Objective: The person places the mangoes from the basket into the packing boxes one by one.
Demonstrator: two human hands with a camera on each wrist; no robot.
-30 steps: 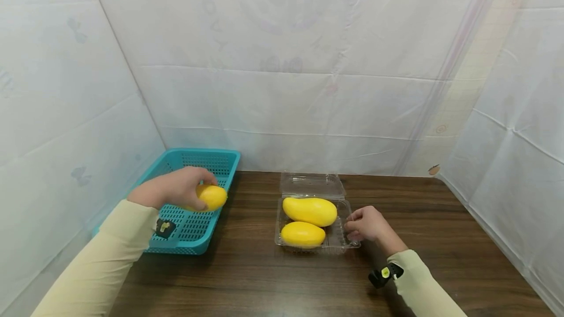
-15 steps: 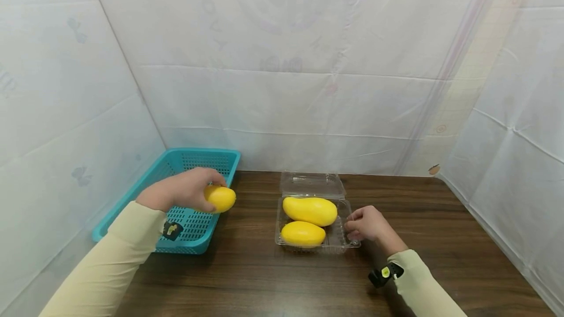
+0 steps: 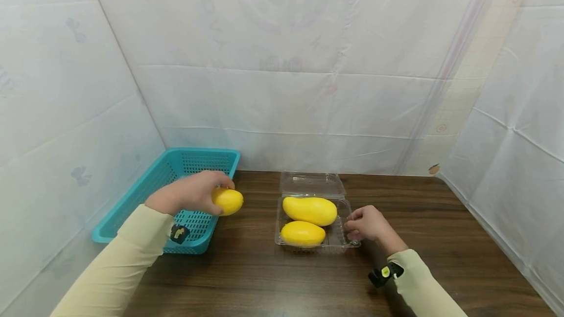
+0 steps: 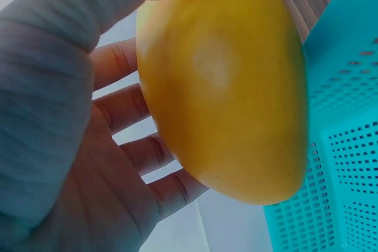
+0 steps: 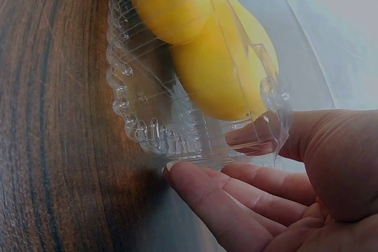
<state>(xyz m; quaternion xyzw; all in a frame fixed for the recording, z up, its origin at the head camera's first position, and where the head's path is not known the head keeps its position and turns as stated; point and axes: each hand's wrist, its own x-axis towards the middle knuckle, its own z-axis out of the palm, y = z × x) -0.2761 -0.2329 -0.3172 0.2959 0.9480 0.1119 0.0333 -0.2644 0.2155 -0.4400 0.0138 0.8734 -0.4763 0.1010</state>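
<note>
My left hand (image 3: 194,193) grips a yellow mango (image 3: 230,202) above the right rim of a blue-green plastic basket (image 3: 203,151). In the left wrist view, thumb and fingers curl round the mango (image 4: 230,92), which hangs apart from the basket. My right hand (image 3: 369,223) pinches the right side wall of a clear plastic clamshell box (image 3: 337,237). Its thumb is on the inside of that wall and the fingers are outside, as the right wrist view shows. Two mangoes lie in the box, one at the back (image 3: 310,210) and one in front (image 3: 303,234).
The box's clear lid (image 3: 313,185) is folded back behind it. A dark wooden table (image 3: 255,278) carries the basket and the box, with bare wood between them. Pale sheeting (image 3: 282,101) hangs at the back and both sides.
My left hand has moved to the right with the mango, from over the basket to past its right rim. My right hand and the box have stayed in place.
</note>
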